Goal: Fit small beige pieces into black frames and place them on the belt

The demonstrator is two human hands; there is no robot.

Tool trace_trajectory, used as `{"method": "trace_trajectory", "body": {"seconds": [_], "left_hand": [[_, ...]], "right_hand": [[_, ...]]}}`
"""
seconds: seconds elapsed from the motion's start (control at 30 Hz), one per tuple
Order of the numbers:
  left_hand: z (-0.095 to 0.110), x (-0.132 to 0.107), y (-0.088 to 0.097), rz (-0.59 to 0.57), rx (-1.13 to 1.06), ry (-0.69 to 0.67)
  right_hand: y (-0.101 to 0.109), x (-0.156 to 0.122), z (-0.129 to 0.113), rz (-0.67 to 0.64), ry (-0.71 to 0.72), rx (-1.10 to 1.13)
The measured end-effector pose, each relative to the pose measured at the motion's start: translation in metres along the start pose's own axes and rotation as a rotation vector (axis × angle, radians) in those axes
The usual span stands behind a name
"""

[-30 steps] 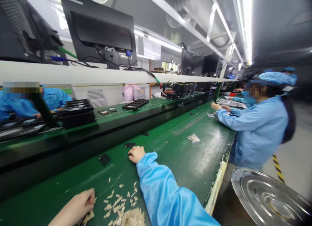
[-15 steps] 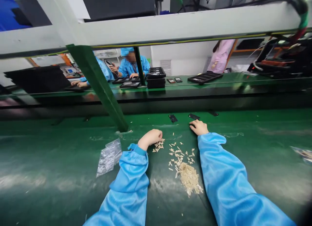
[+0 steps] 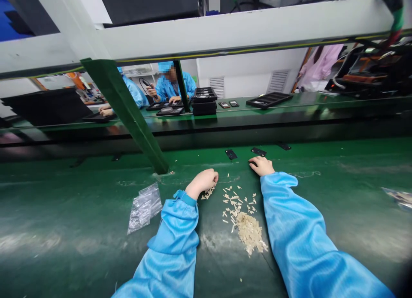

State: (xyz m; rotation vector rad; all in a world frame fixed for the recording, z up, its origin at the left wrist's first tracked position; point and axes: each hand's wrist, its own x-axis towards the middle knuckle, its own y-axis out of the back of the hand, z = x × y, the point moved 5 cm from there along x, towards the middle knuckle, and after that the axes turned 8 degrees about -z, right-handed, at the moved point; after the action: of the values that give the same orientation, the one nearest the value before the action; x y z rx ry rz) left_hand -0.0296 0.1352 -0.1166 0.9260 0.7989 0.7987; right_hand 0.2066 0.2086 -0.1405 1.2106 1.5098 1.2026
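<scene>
A heap of small beige strips (image 3: 248, 233) lies on the green belt (image 3: 80, 229) between my blue-sleeved arms, with loose strips scattered toward the far side. My left hand (image 3: 203, 182) is curled into a fist over a few of these strips; what its fingers hold is hidden. My right hand (image 3: 262, 165) rests on the belt, fingers bent down at a small black part (image 3: 258, 152). A second small black part (image 3: 231, 154) lies just left of it.
A crumpled clear plastic bag (image 3: 144, 206) lies left of my left arm. A slanted green post (image 3: 128, 115) rises from the belt. Black trays (image 3: 269, 100) sit on the raised far shelf, where people in blue coats work. Another clear bag (image 3: 399, 197) lies at far right.
A second ago the view faced right along the line; it has swung to face the belt straight on. Since half a second ago my left hand shifted slightly right over the strips.
</scene>
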Motion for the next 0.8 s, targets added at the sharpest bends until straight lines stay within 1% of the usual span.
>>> {"method": "trace_trajectory", "body": {"seconds": [0.07,0.17,0.3,0.4,0.47,0.6,0.7,0.8], "left_hand": [[0.001,-0.002,0.005,0.024,-0.025,-0.016],[0.001,-0.009,0.017,0.078,-0.084,-0.039],[-0.003,-0.017,0.031,0.135,-0.178,-0.053],[-0.008,-0.02,0.035,0.147,-0.237,-0.051],[-0.01,-0.021,0.037,0.166,-0.277,-0.051],[-0.003,-0.024,0.042,0.207,-0.37,-0.084],[0.005,-0.028,0.046,0.218,-0.439,-0.114],[0.004,-0.031,0.049,0.239,-0.499,-0.118]], "right_hand": [[0.002,0.0,-0.001,0.009,0.013,0.027],[0.009,0.001,-0.005,0.033,0.048,0.083],[0.024,0.0,-0.021,0.074,0.167,0.179],[0.036,-0.006,-0.043,0.075,0.288,0.262],[0.041,-0.013,-0.063,0.052,0.373,0.324],[0.04,-0.033,-0.108,-0.046,0.539,0.464],[0.035,-0.043,-0.129,-0.074,0.579,0.546],[0.035,-0.048,-0.136,-0.053,0.572,0.591]]}}
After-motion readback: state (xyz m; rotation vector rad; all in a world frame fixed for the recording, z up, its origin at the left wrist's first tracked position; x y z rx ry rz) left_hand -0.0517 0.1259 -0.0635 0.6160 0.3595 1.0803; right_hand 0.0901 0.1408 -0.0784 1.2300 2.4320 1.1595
